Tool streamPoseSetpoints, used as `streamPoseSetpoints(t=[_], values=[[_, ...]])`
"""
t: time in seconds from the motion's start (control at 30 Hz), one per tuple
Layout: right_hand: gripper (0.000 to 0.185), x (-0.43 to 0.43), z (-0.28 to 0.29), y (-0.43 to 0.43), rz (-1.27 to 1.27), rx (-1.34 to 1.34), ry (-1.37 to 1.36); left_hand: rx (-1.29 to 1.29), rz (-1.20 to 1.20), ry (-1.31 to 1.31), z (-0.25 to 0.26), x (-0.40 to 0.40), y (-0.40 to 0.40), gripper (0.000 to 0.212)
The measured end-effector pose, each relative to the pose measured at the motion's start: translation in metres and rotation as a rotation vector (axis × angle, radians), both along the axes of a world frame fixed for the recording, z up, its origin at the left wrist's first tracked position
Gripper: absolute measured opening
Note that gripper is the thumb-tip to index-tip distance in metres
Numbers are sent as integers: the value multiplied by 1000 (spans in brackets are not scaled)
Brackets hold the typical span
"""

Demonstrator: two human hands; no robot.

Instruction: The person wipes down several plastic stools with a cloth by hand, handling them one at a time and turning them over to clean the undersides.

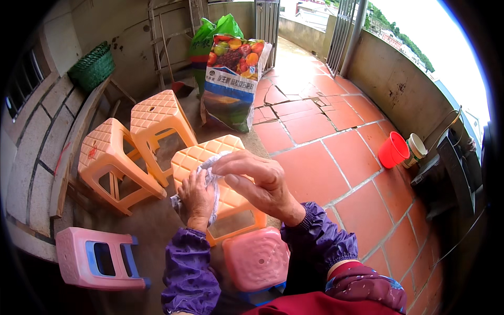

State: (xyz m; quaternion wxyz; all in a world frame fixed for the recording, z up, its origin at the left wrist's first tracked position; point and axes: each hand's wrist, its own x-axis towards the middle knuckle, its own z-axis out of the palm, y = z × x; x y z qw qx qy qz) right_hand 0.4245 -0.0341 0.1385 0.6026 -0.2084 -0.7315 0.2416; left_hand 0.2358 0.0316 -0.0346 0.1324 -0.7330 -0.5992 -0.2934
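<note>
An orange plastic stool (pixel 232 201) with a quilted-pattern seat stands before me. A pale patterned cloth (pixel 214 177) lies bunched over the left part of its seat. My left hand (pixel 195 199) is spread across the cloth and holds it against the stool. Just above the seat, my right hand (pixel 260 179) is bent, its thumb apart from the fingers, with nothing visible in its grasp. Its fingertips are close to the cloth; whether they touch it I cannot tell. Purple sleeve covers wrap both forearms.
Two more orange stools (pixel 122 161) stand left, a pink-and-blue stool (pixel 73 258) lower left, and a pink stool (pixel 258 258) close to me. Beyond are a printed sack (pixel 230 90) and a green basket (pixel 92 67). A red bucket (pixel 393 149) sits right on the tiles (pixel 315 165).
</note>
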Motion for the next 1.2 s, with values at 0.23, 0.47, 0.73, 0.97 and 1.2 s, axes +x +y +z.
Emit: streamPoseSetpoints(t=[0.23, 0.47, 0.73, 0.97, 1.2], values=[[55, -50, 32, -85, 1089, 278, 709, -41, 4, -14, 14, 1, -4, 34], [55, -55, 37, -106, 1397, 171, 998, -136, 32, -17, 22, -13, -13, 37], [44, -31, 49, -89, 1236, 201, 956, -60, -27, -18, 19, 11, -5, 33], [48, -50, 39, -100, 1073, 244, 1051, -71, -60, -30, 21, 31, -2, 35], [59, -17, 49, -78, 1145, 180, 715, -56, -57, -19, 16, 25, 1, 35]])
